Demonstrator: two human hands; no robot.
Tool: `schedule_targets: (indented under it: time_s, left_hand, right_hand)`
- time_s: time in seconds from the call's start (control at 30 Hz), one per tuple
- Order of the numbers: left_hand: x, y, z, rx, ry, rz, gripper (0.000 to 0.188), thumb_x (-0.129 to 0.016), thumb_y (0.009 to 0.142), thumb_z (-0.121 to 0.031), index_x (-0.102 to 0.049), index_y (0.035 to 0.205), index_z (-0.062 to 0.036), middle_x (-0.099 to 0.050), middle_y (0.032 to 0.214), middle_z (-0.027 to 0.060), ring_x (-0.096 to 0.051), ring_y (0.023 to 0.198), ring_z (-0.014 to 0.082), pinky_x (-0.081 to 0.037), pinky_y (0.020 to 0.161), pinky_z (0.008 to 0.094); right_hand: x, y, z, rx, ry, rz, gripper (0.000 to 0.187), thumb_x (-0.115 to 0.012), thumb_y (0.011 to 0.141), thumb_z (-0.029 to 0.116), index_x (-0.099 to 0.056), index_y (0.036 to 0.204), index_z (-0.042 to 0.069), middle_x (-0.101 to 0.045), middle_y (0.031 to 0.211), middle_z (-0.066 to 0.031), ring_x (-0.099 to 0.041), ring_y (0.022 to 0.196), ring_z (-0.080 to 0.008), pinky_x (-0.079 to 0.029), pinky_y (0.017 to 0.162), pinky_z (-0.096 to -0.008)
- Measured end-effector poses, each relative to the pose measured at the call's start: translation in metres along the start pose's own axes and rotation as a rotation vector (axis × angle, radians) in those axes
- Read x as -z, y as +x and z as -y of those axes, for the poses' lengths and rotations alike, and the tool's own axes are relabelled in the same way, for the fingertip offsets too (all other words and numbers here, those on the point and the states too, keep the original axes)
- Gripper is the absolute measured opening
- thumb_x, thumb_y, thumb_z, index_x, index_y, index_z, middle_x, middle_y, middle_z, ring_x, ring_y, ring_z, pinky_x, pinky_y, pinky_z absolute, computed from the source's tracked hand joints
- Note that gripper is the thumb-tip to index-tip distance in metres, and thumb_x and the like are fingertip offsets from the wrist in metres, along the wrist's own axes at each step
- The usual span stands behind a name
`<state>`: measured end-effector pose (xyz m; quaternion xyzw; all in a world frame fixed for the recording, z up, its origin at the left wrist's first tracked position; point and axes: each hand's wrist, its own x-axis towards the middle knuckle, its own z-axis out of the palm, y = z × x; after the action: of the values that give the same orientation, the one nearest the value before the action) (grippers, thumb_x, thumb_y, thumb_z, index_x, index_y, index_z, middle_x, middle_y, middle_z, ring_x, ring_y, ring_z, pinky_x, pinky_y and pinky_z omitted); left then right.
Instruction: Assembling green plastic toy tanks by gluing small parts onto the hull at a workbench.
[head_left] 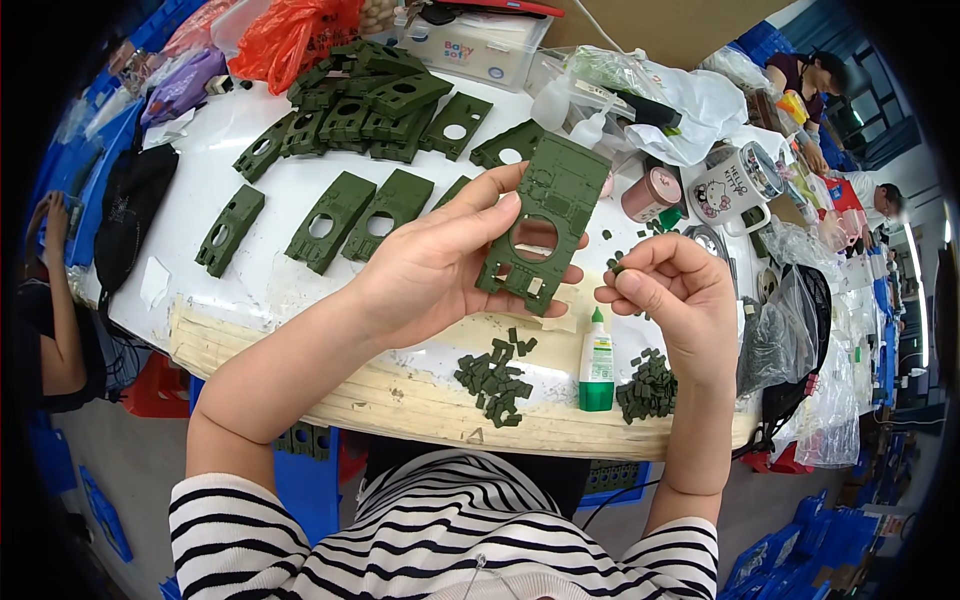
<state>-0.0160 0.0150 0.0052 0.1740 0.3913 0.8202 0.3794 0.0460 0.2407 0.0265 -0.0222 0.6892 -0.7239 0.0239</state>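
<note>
My left hand [440,245] is closed around a dark green plastic tank hull [562,190], holding it tilted up above the table. The hull has a large round hole and smaller square openings near its lower end. To its right, my right hand [680,285] pinches a tiny green plastic part [616,263] between thumb and fingertips, apart from the hull. Below the hands stands a glue bottle [597,365] with a green tip and base. A pile of small green parts [492,382] lies left of the bottle, and another heap of small parts [648,388] lies right of it.
More hulls [340,220] lie on the white table, with a stack of hulls [365,95] behind. A cup [735,185], a pink jar [650,193], a clear box [470,45] and plastic bags [290,45] crowd the far side. Other people sit at left and far right.
</note>
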Motion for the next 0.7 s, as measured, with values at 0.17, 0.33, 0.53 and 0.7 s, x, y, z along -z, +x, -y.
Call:
schedule_targets:
  time_s: [0.17, 0.33, 0.53, 0.7]
  left_hand:
    - [0.001, -0.001, 0.002, -0.010, 0.013, -0.022, 0.049, -0.028, 0.104, -0.032, -0.018, 0.148, -0.0127, -0.049, 0.133, 0.0207, -0.057, 0.113, 0.0322, -0.052, 0.088, 0.0456]
    - [-0.001, -0.002, 0.000, 0.057, 0.092, -0.030, 0.051, -0.029, 0.104, -0.035, -0.025, 0.146, -0.0077, -0.054, 0.125, 0.0167, -0.061, 0.104, 0.0291, -0.054, 0.078, 0.0415]
    - [0.002, -0.003, 0.001, 0.153, 0.152, 0.058, 0.057, -0.030, 0.103, -0.044, -0.032, 0.142, -0.0031, -0.059, 0.114, 0.0154, -0.064, 0.092, 0.0268, -0.053, 0.069, 0.0356]
    - [0.005, 0.000, -0.004, 0.054, -0.005, 0.065, 0.076, -0.034, 0.095, -0.062, -0.029, 0.143, -0.0035, -0.055, 0.120, 0.0166, -0.063, 0.097, 0.0258, -0.053, 0.071, 0.0313]
  right_hand:
    - [0.002, 0.001, 0.002, -0.040, 0.033, 0.004, 0.011, -0.067, 0.085, -0.001, -0.062, 0.094, -0.005, -0.066, 0.091, -0.0116, -0.068, 0.083, -0.0174, -0.056, 0.068, -0.0245]
    - [0.010, 0.003, -0.004, 0.255, -0.153, -0.026, 0.011, -0.070, 0.083, 0.001, -0.064, 0.091, -0.002, -0.058, 0.116, -0.0169, -0.060, 0.103, -0.0178, -0.052, 0.081, -0.0294]
    - [0.010, 0.006, -0.003, 0.110, 0.008, 0.166, 0.013, -0.071, 0.082, 0.003, -0.063, 0.091, -0.001, -0.061, 0.112, -0.0113, -0.058, 0.096, -0.0143, -0.045, 0.089, -0.0288]
    - [0.015, 0.006, -0.006, 0.043, 0.026, 0.081, 0.014, -0.070, 0.085, 0.007, -0.062, 0.093, 0.000, -0.065, 0.094, -0.0055, -0.060, 0.086, -0.0103, -0.048, 0.080, -0.0236]
